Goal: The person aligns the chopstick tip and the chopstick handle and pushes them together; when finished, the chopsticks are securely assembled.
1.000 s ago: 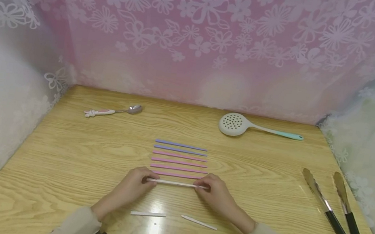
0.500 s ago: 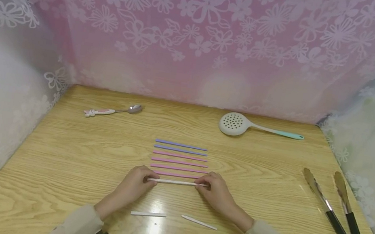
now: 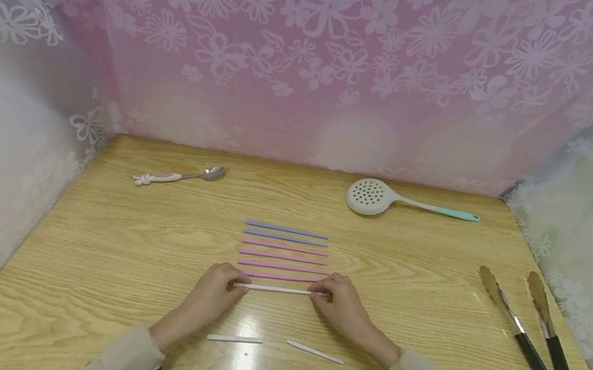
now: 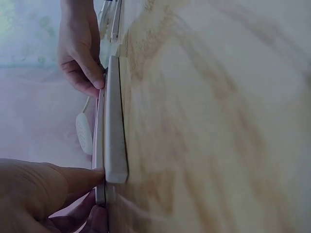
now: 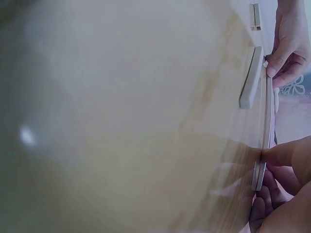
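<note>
In the head view my left hand (image 3: 211, 293) pinches the left end of a white chopstick (image 3: 280, 289), and my right hand (image 3: 342, 309) pinches its right end. The chopstick lies level, crosswise, just on the near side of a row of pink chopsticks (image 3: 282, 267) and blue-violet chopsticks (image 3: 287, 229). Fingertips cover both its ends. Nearer the body, a short white stick (image 3: 234, 339) and a second short white stick (image 3: 315, 351) lie apart on the table. Both wrist views show thumb and fingers on the held chopstick (image 4: 100, 131), close to the tabletop.
At the back left lies a spoon (image 3: 179, 176) with a rabbit-shaped handle end. A skimmer (image 3: 369, 197) with a mint handle lies at the back right. Black-handled tongs (image 3: 542, 360) lie spread on the right. Floral cloth (image 3: 314, 71) hangs behind the wooden table (image 3: 116, 260) and at both sides.
Both hands keep hold of the white chopstick. Its right end has tipped up very slightly from its earlier level; the other things have stayed put.
</note>
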`<state>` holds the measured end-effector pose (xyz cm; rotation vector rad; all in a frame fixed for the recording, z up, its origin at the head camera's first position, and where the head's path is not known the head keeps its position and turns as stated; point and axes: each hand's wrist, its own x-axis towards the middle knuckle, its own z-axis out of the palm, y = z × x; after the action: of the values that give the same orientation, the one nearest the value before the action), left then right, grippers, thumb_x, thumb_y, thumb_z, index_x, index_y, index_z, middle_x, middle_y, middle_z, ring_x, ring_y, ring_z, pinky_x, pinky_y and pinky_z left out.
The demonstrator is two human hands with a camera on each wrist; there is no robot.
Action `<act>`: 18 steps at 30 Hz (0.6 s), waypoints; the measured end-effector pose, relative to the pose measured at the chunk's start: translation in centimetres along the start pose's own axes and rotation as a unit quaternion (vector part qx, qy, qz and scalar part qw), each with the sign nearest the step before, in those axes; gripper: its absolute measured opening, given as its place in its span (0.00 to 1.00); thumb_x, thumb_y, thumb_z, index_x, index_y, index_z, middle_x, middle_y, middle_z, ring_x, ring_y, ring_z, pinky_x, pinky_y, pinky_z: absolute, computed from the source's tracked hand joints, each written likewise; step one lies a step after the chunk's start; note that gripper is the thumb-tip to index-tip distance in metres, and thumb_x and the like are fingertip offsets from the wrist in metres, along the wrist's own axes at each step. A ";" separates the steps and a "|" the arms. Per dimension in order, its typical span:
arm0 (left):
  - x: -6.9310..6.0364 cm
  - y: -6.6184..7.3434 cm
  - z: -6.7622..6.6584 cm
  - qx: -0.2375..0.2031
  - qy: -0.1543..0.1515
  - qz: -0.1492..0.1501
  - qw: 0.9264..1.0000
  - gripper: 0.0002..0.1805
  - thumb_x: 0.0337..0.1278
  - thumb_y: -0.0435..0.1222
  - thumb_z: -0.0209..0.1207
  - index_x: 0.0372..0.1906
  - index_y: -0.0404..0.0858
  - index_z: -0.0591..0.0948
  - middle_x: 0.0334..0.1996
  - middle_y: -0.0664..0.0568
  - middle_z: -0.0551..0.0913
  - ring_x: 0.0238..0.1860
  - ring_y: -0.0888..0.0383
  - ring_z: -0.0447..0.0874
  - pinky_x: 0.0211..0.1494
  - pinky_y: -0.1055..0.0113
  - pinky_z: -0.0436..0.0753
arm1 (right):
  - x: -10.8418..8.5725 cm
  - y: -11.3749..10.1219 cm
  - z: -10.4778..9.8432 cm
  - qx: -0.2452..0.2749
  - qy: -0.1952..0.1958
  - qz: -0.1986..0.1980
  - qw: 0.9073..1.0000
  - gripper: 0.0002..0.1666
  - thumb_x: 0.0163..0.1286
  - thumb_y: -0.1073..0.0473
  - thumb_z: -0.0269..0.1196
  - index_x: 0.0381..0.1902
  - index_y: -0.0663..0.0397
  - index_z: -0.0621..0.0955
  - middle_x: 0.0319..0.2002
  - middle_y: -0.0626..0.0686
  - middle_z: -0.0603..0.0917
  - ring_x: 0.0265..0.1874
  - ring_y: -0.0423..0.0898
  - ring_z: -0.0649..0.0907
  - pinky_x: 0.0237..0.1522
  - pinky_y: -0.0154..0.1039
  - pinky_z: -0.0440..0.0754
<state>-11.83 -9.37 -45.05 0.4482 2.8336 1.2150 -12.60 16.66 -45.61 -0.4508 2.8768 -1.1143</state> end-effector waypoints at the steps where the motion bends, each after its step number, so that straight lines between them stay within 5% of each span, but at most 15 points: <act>1: 0.0 0.0 0.0 0.000 0.001 0.001 1.000 0.05 0.52 0.27 0.64 0.35 0.34 0.85 0.29 0.53 0.81 0.30 0.62 0.71 0.35 0.71 0.74 | 0.0 0.0 0.0 -0.001 0.001 0.001 1.000 0.04 0.59 0.66 0.67 0.33 0.54 0.86 0.31 0.45 0.79 0.31 0.40 0.71 0.33 0.32 0.70; 14: -1.2 0.4 -1.3 0.011 0.035 -0.003 0.999 0.07 0.55 0.30 0.63 0.39 0.36 0.85 0.39 0.48 0.84 0.43 0.50 0.77 0.47 0.56 0.79 | -1.1 -0.7 -1.7 0.020 0.009 -0.001 1.000 0.06 0.60 0.62 0.68 0.36 0.54 0.86 0.33 0.45 0.82 0.38 0.45 0.78 0.42 0.39 0.76; 18: -2.2 0.5 -2.0 -0.015 0.018 -0.010 1.000 0.06 0.55 0.31 0.63 0.39 0.37 0.85 0.38 0.50 0.84 0.42 0.53 0.78 0.45 0.62 0.80 | -2.3 -0.7 -2.3 0.029 -0.019 -0.009 0.999 0.09 0.60 0.60 0.68 0.38 0.57 0.85 0.33 0.47 0.82 0.36 0.45 0.79 0.39 0.36 0.78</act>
<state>-9.83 -11.03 -43.50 0.4000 2.8393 1.2724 -10.52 18.35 -43.61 -0.4898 2.8060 -1.1740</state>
